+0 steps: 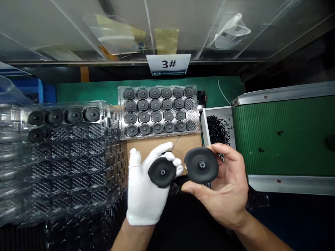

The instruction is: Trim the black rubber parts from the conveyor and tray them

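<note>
From where I stood, the bulkiest thing was the stack of clear trays (70,162), left of the gloved fingers, a few discs in its far rows. A green ribbed belt (295,139) ran between metal rails to the right of the bare fingers. Beyond both sets of fingertips, on the cardboard (162,143), lay a clear tray (160,135); its farthest row carried six black discs (157,105), the three nearer rows five each. A white bin (206,127) stood just past the bare fingers, partly hidden by them.

The right hand (227,184), bare, was pinching the right disc (195,165) by its edge, thumb low, index finger high. The left hand (148,191), in a white glove, lay palm up, thumb spread wide, other fingers curled round the left disc (162,172), which sat against them, just beside the right disc.

Smallest were the black pieces (216,129), heaped in the bin beyond the bare fingers, with two more lying on the belt.
</note>
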A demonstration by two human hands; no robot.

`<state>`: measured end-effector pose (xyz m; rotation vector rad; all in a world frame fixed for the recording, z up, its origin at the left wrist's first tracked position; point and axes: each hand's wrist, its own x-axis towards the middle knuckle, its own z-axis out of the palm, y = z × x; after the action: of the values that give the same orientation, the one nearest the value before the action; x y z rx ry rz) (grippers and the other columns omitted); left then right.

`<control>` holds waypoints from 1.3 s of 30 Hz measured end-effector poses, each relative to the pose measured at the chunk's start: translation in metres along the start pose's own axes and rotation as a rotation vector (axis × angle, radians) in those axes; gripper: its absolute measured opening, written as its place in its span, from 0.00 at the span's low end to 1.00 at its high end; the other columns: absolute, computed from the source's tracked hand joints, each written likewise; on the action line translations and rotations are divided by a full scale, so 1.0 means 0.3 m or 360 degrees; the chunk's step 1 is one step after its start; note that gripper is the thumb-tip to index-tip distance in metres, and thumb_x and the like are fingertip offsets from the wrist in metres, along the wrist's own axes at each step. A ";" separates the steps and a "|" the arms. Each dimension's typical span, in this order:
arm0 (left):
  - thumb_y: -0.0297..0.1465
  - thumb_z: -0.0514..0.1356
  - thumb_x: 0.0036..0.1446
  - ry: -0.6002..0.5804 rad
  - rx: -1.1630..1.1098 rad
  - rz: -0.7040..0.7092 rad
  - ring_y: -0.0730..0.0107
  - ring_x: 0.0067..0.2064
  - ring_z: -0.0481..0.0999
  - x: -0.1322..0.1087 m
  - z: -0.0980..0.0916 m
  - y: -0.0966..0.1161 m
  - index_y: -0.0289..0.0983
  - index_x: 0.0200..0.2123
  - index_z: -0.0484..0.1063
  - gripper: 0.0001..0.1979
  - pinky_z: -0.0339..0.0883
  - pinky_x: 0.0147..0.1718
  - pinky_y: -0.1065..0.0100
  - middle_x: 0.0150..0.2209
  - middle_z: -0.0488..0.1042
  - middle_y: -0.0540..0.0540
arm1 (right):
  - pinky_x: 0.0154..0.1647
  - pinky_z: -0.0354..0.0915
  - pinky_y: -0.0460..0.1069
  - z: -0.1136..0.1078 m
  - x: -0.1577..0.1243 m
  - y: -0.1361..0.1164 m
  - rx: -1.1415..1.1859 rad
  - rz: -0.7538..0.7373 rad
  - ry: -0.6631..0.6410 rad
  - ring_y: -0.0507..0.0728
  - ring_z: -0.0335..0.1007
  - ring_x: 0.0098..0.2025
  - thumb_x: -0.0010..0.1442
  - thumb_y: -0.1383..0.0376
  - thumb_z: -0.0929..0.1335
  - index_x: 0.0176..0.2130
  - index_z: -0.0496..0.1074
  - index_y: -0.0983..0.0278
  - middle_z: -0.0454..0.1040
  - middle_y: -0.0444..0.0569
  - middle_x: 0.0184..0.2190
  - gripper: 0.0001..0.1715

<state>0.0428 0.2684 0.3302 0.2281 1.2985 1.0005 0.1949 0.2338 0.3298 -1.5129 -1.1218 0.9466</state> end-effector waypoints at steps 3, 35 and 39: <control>0.48 0.63 0.62 0.0004 -0.0045 -0.0063 0.57 0.37 0.82 0.001 0.006 0.001 0.35 0.49 0.77 0.23 0.80 0.40 0.57 0.32 0.79 0.44 | 0.47 0.78 0.52 -0.002 0.001 0.005 -0.0007 -0.0013 0.0010 0.59 0.75 0.50 0.44 0.62 0.85 0.60 0.65 0.55 0.69 0.52 0.54 0.51; 0.58 0.41 0.69 0.0141 -0.0461 -0.0204 0.66 0.30 0.76 -0.053 -0.119 -0.083 0.27 0.48 0.77 0.41 0.72 0.29 0.67 0.29 0.73 0.43 | 0.50 0.74 0.59 0.036 -0.083 0.737 -0.0510 0.0670 -0.0315 0.63 0.76 0.47 0.49 0.50 0.80 0.56 0.69 0.64 0.76 0.58 0.52 0.42; 0.56 0.48 0.68 0.0410 0.0013 -0.0285 0.70 0.27 0.73 -0.052 -0.298 -0.310 0.31 0.42 0.75 0.33 0.67 0.28 0.69 0.27 0.72 0.47 | 0.55 0.72 0.62 0.053 -0.137 0.957 -0.0724 0.0669 -0.0494 0.61 0.75 0.51 0.62 0.51 0.74 0.54 0.71 0.65 0.76 0.54 0.52 0.28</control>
<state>0.0109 0.1692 0.2526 -0.0130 1.5278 0.8917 0.2241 0.1743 0.0469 -2.0772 -1.3285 1.3059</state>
